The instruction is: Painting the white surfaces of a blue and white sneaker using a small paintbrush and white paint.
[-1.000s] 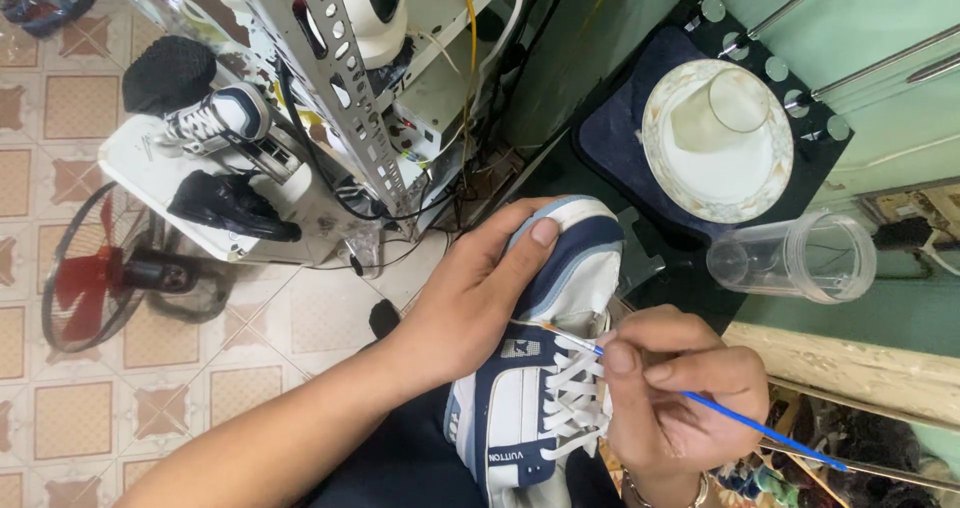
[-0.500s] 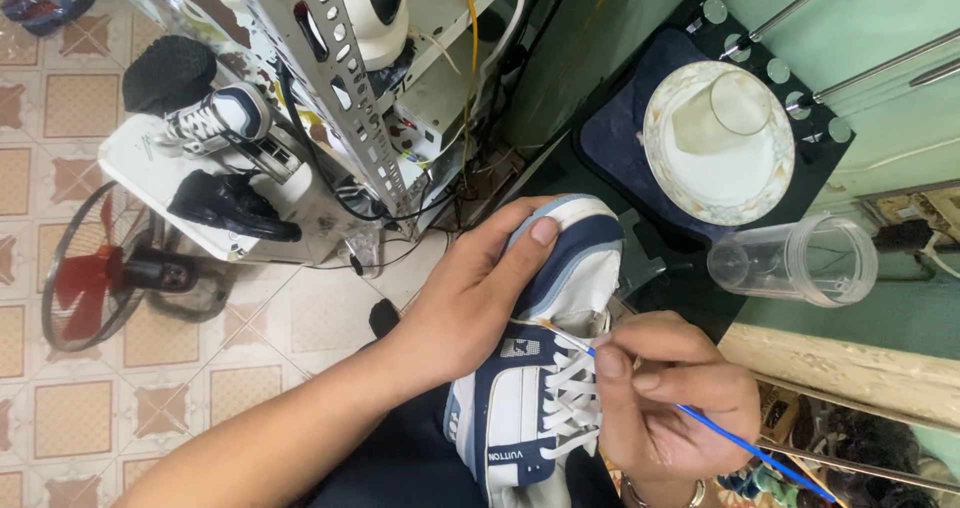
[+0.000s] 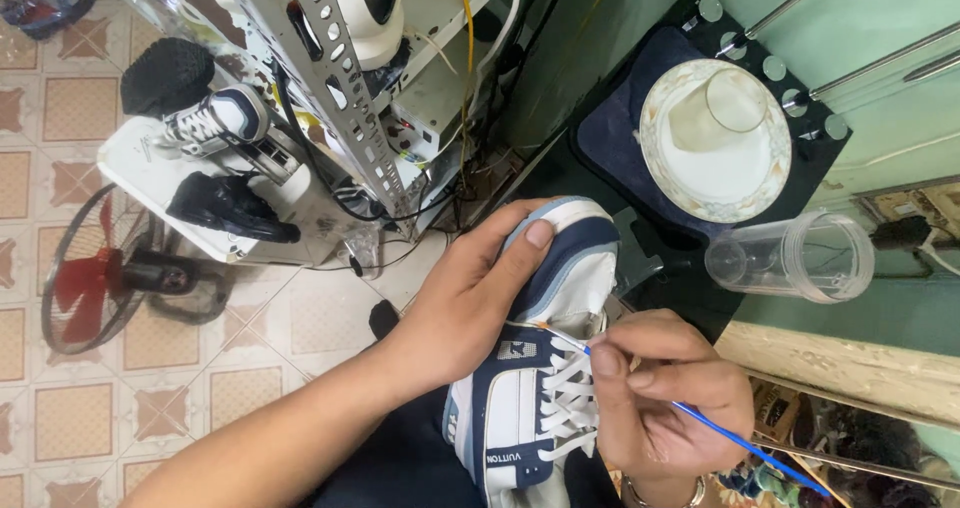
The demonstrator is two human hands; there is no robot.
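A white and navy sneaker [image 3: 560, 278] with white laces lies across my lap, toe pointing away from me. My left hand [image 3: 470, 298] wraps over its side, thumb pressed on the toe cap. My right hand [image 3: 665, 398] pinches a thin blue-handled paintbrush [image 3: 740, 443], whose tip touches the shoe's upper just ahead of the laces, near the left hand's fingertips.
A white plate with an upturned glass [image 3: 715, 138] sits on a dark tray at the upper right. A clear plastic cup [image 3: 790, 258] lies on its side nearby. A metal rack [image 3: 330, 78] with wires, other shoes [image 3: 210, 118] and a red fan [image 3: 90, 268] stand at left on the tiled floor.
My right hand has shifted the brush slightly along the shoe's upper. The left hand and sneaker stay in place.
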